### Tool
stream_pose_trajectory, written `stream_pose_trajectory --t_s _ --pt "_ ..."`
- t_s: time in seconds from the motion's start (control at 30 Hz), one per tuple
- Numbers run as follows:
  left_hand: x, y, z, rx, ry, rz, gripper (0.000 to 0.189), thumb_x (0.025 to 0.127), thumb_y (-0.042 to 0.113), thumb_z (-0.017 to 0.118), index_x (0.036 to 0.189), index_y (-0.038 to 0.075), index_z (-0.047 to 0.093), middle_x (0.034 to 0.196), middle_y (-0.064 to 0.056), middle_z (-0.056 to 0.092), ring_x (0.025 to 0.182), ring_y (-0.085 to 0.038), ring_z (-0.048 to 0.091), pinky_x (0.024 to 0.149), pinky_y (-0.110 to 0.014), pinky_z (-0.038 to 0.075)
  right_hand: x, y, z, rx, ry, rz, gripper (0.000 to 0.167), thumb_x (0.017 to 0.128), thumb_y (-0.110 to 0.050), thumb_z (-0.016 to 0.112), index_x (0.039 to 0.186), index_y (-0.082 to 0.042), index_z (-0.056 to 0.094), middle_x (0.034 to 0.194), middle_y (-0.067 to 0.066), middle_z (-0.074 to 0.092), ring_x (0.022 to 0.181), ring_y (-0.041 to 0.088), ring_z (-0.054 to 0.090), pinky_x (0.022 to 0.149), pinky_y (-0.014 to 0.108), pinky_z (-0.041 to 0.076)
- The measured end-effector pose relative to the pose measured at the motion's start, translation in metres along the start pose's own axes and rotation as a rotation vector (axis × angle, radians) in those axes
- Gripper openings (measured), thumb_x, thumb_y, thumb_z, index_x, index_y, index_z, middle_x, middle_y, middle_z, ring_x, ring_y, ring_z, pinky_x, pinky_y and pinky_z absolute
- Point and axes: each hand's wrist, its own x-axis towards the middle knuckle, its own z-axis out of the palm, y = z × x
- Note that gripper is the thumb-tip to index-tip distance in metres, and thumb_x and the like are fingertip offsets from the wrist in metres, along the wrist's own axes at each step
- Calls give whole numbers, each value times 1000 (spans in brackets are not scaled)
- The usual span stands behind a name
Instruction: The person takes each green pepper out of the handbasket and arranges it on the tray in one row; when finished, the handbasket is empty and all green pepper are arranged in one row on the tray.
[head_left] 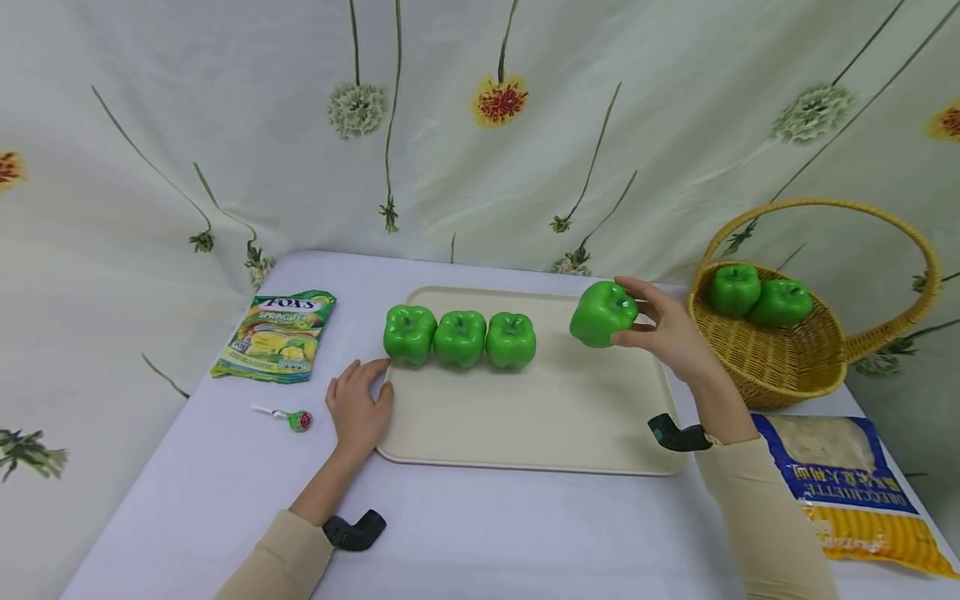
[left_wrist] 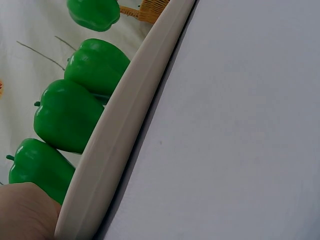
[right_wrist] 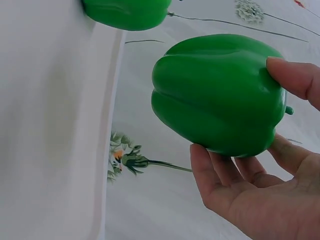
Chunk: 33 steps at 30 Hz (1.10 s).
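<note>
In the head view my right hand [head_left: 670,333] holds a green bell pepper [head_left: 602,315] above the right part of a beige tray [head_left: 510,425]. The right wrist view shows that bell pepper [right_wrist: 215,95] gripped between thumb and fingers, its short stem toward the palm. Three more bell peppers [head_left: 459,339] stand side by side in a row along the tray's back left part. My left hand [head_left: 360,406] rests against the tray's left edge, close to the leftmost pepper. Little of the left hand [left_wrist: 27,212] shows in its own wrist view.
A wicker basket [head_left: 765,358] with a tall handle holds two bell peppers at the right. In front of it lies a blue and yellow pasta bag [head_left: 847,483]. A green candy packet [head_left: 277,336] and a lollipop [head_left: 298,420] lie left of the tray. Floral cloth [head_left: 450,167] hangs behind.
</note>
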Motion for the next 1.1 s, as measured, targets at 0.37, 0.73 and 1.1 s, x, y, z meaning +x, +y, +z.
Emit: stream_pose_trajectory --t_s 0.37,0.73,1.1 --pt "0 0 0 -1 15 8 34 88 4 55 121 -1 63 128 -23 62 136 -45 37 114 -65 7 18 27 26 13 -164 25 78 78 9 71 147 1 37 150 22 37 132 42 42 102 51 46" --pt "0 2 -2 5 2 -4 35 89 4 55 122 0 63 129 -22 62 137 -44 37 115 -64 7 28 42 35 15 -243 61 79 77 7 70 148 1 36 152 21 37 132 41 41 98 46 48" --pt "0 1 -1 8 9 0 35 88 5 55 122 -1 63 128 -22 62 136 -44 38 114 -65 8 33 38 41 6 -248 41 79 76 10 69 148 2 36 150 22 39 129 40 43 101 53 46"
